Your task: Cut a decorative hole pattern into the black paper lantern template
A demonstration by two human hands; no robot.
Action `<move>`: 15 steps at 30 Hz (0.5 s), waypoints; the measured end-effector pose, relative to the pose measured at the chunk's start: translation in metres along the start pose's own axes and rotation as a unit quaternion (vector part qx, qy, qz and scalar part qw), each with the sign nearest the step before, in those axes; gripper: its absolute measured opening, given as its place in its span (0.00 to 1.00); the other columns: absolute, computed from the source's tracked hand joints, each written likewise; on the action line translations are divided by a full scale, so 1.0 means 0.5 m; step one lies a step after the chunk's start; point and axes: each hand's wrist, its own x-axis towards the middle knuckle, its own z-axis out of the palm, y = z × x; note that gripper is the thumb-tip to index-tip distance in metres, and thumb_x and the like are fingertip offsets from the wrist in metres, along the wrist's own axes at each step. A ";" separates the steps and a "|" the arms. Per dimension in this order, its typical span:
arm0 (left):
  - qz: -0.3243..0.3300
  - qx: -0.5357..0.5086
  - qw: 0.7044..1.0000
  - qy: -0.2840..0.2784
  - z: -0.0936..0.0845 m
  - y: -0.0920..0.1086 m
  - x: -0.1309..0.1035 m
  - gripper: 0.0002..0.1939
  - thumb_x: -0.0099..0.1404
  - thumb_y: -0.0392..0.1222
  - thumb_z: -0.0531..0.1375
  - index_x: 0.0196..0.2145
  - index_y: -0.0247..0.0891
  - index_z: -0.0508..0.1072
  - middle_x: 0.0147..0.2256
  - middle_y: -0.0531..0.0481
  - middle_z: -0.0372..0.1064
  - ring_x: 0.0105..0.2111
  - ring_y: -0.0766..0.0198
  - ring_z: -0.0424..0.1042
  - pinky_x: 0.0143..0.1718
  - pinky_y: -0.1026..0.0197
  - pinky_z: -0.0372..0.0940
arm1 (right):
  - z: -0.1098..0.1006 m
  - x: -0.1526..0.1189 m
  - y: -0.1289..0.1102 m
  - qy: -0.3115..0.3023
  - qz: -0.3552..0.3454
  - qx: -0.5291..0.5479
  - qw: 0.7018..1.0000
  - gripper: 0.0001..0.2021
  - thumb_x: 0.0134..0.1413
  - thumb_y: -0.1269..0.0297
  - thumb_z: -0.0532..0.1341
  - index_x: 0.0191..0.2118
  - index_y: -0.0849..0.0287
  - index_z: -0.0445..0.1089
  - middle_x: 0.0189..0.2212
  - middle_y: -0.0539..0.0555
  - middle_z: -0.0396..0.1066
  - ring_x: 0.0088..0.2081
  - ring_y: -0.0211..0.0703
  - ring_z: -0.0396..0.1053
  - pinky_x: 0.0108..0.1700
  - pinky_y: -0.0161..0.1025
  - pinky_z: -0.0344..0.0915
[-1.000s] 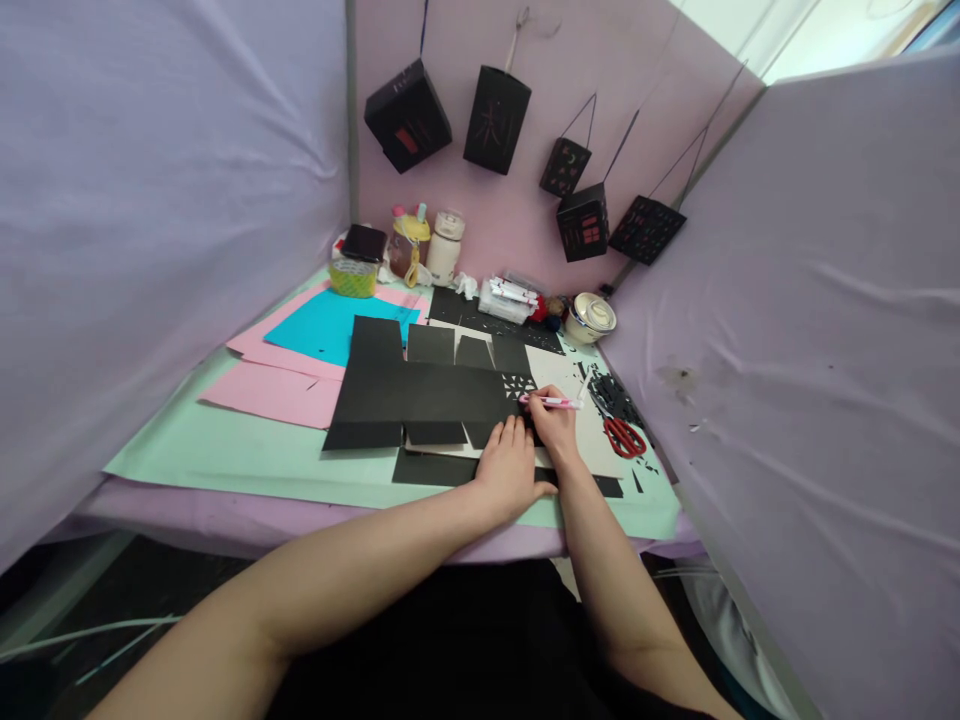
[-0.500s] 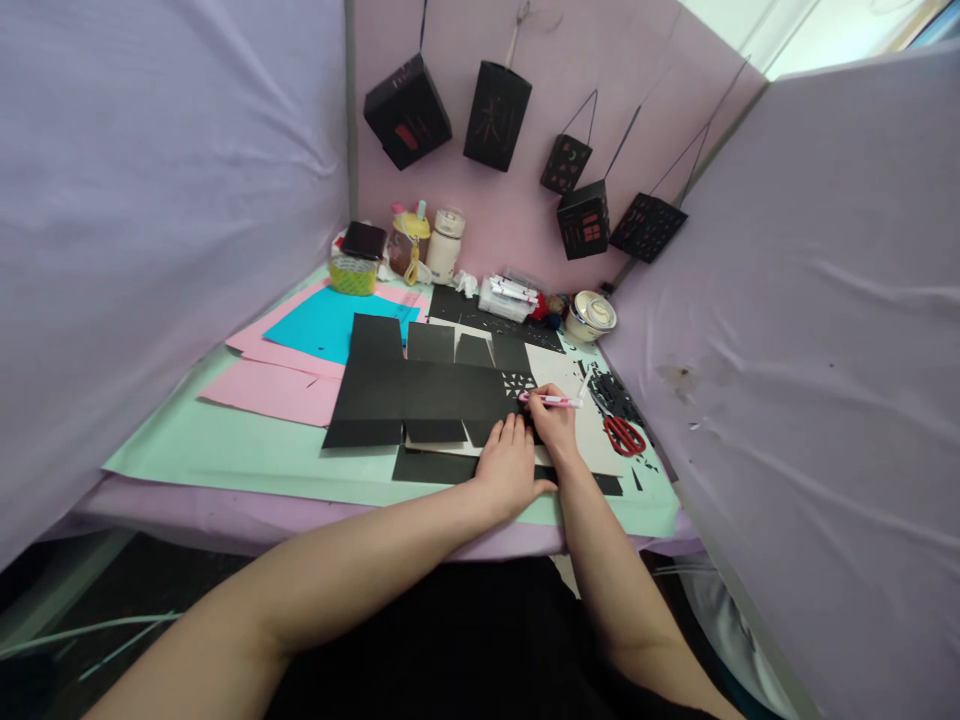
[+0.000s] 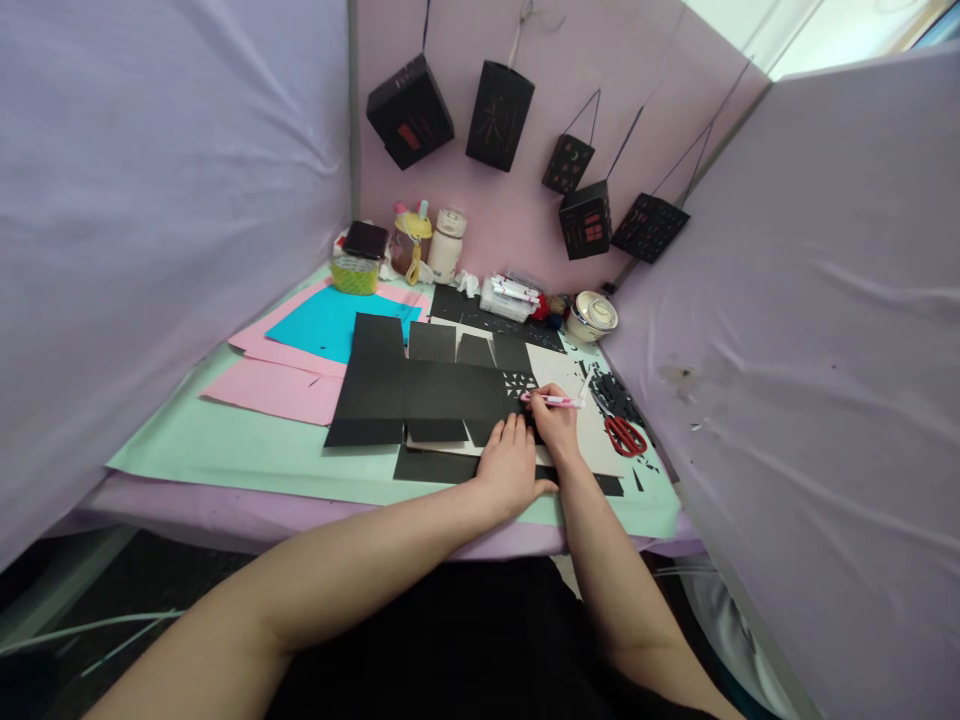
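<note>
My left hand [image 3: 508, 468] lies flat with fingers stretched over the lower edge of a black card sheet [image 3: 442, 390], pressing on it. This sheet has flaps along its upper and lower edges and small triangular cut-outs at its right part. In my right hand [image 3: 553, 420] is a slim pink-and-white craft knife [image 3: 556, 400], gripped like a pen. Its tip points left at the cut-outs and is too small to make out. Beneath the card lie white paper [image 3: 600, 440] and another black strip [image 3: 435, 465].
Red-handled scissors [image 3: 625, 437] and a heap of black scraps [image 3: 613, 395] lie at the right. Pink sheets [image 3: 277, 388] and a blue sheet [image 3: 322, 325] lie left. A bottle [image 3: 447, 247], marker box [image 3: 510, 298] and bowl [image 3: 592, 316] stand behind; black paper boxes [image 3: 500, 115] hang above.
The view has shifted very slightly. Both hands, the knife and the card stay in nearly the same places.
</note>
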 end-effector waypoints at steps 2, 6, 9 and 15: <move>0.000 -0.001 1.000 0.002 0.001 0.000 0.000 0.48 0.63 0.66 0.54 0.64 0.20 0.55 0.66 0.29 0.47 0.67 0.45 0.44 0.66 0.48 0.41 | 0.000 0.000 0.000 0.001 0.000 0.000 1.000 0.06 0.50 0.63 0.56 0.26 0.55 0.67 0.24 0.50 0.71 0.28 0.43 0.67 0.35 0.39 0.64; 0.000 0.001 1.000 0.000 0.003 0.001 0.000 0.48 0.63 0.67 0.53 0.64 0.20 0.55 0.66 0.30 0.47 0.67 0.45 0.44 0.66 0.48 0.41 | 0.002 0.001 0.004 0.001 0.006 0.004 1.000 0.06 0.50 0.62 0.56 0.27 0.56 0.68 0.24 0.50 0.71 0.28 0.43 0.67 0.34 0.39 0.63; 0.001 0.000 1.000 0.002 0.004 0.000 0.001 0.49 0.63 0.67 0.53 0.64 0.20 0.55 0.66 0.30 0.47 0.67 0.45 0.44 0.66 0.49 0.41 | 0.004 0.002 0.007 0.005 0.001 -0.004 1.000 0.06 0.50 0.62 0.57 0.26 0.56 0.67 0.23 0.50 0.71 0.28 0.42 0.67 0.34 0.38 0.62; 0.001 -0.004 1.000 0.007 0.006 -0.001 0.002 0.50 0.62 0.67 0.54 0.64 0.20 0.54 0.66 0.29 0.47 0.67 0.45 0.44 0.66 0.49 0.41 | 0.008 -0.001 -0.002 0.001 -0.046 -0.047 0.998 0.07 0.50 0.61 0.57 0.24 0.56 0.65 0.23 0.48 0.68 0.27 0.40 0.63 0.34 0.37 0.59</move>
